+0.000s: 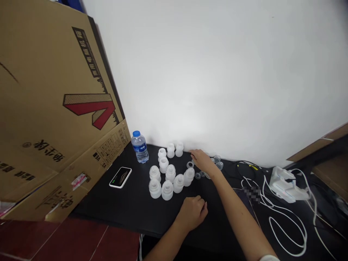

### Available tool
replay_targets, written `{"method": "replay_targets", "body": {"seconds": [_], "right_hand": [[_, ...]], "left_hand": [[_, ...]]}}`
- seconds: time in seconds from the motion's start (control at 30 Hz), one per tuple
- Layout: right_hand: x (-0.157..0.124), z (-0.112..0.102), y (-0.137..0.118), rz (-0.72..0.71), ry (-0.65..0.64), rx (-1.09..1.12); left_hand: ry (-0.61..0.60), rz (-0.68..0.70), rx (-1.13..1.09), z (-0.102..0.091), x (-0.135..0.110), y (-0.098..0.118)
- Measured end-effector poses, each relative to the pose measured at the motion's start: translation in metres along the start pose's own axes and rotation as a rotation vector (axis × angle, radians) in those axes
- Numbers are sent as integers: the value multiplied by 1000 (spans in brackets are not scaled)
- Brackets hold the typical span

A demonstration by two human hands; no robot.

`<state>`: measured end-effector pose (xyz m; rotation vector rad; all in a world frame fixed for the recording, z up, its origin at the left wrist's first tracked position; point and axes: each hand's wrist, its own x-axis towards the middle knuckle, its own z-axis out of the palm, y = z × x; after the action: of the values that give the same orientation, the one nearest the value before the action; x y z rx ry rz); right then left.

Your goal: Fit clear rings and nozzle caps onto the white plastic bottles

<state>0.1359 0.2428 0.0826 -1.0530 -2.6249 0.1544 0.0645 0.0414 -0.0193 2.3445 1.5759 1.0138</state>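
Observation:
My right hand reaches to the back of the black table. Its fingers are bunched together and point left, just above a clear plastic ring; anything between the fingertips is hidden. Several small clear discs lie around and behind this wrist. Closer to the front edge, my left hand rests with its fingers curled in, and the inside of the grip is out of sight. Beyond the left hand stand several white plastic bottle-like pieces with clear tops. White open-necked pieces stand behind them.
A water bottle and a white-framed device with green lights are on the left. A big cardboard box borders that side. White cables and a white plastic-wrapped object occupy the right. A white wall rises behind.

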Motion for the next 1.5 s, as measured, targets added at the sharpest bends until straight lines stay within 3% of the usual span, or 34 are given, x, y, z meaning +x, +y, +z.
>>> {"method": "replay_targets", "body": {"seconds": [0.1,0.27,0.47,0.67,0.8,1.07,1.27,1.5], "right_hand": [[6,-7,6,48,28,-44],[-35,-20,23,166,82,-108],[-88,3,15,109,104,-110],[-112,13,22,262,129,-180],[-119,16,26,258,177,-145],[-101,28,28,216,268,60],[-124,9,42,338,511,260],[-147,3,36,370,480,357]], "left_hand": [[6,1,15,0,0,-1],[20,10,-14,-2,-1,-1],[5,22,-41,-6,0,1],[8,31,-63,-7,0,2],[0,19,-68,-8,1,4],[-23,29,-53,-7,2,2],[-35,27,-68,-6,2,2],[-11,14,-63,-3,0,2]]}}
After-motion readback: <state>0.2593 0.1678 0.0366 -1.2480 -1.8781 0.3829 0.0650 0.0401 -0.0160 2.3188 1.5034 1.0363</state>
